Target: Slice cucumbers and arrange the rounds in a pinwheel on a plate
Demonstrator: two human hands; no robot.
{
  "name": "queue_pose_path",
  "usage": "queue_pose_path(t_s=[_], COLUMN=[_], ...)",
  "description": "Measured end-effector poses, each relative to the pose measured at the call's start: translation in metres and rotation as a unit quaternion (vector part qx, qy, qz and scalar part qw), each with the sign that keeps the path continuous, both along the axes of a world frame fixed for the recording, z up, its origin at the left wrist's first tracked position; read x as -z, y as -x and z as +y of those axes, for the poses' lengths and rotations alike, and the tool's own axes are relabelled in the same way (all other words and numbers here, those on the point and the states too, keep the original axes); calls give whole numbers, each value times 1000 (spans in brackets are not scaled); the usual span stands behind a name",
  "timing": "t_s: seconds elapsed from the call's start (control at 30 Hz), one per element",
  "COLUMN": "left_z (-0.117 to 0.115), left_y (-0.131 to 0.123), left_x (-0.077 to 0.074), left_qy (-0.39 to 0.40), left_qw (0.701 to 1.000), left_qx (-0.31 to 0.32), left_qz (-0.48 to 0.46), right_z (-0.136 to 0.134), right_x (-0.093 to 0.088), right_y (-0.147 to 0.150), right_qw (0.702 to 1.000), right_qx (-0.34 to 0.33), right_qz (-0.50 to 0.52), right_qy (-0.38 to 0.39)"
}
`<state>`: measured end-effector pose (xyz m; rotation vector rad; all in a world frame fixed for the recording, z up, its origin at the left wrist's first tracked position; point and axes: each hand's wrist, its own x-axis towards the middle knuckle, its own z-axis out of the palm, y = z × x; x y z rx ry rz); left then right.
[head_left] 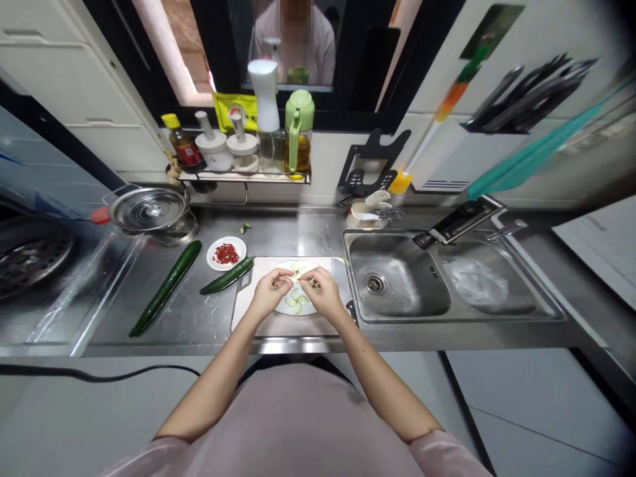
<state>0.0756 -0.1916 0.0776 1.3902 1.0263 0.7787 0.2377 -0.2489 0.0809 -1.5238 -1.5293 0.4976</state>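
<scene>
Both hands are close together over a white plate (282, 306) that lies on a white cutting board (271, 327). Thin pale-green cucumber slices (297, 303) are laid in curved groups on the plate. My left hand (271, 290) has its fingers curled and their tips together at the plate's upper left; anything in them is too small to name. Across from it, my right hand (322, 292) pinches at the upper right, where a tiny reddish spot shows at the fingertips. A cut cucumber piece (227, 276) rests against the board's left side.
Left of the board are a small white dish (211, 258) of dark red bits, a whole cucumber (166, 289) and a lidded steel pot (152, 212). A double sink (397, 285) adjoins on the right. Bottles and jars fill a wall shelf (248, 177) behind.
</scene>
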Motion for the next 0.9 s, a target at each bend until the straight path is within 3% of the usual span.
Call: queue_pose_path(t_s=[0.17, 0.3, 0.67, 0.9], left_z=[-3, -7, -9, -12], left_y=[1, 2, 2, -1], left_x=[36, 52, 69, 71], left_qy=[-38, -44, -22, -55], left_qw=[992, 983, 979, 954], left_qx=[39, 64, 100, 117], left_qz=[115, 165, 178, 269], right_z=[-8, -12, -17, -17], right_x=[32, 47, 67, 75], right_y=[-4, -1, -1, -1], right_qw=[998, 995, 988, 979], right_qx=[-24, -28, -43, -50], right_qz=[-36, -53, -87, -131], right_qy=[47, 86, 124, 146])
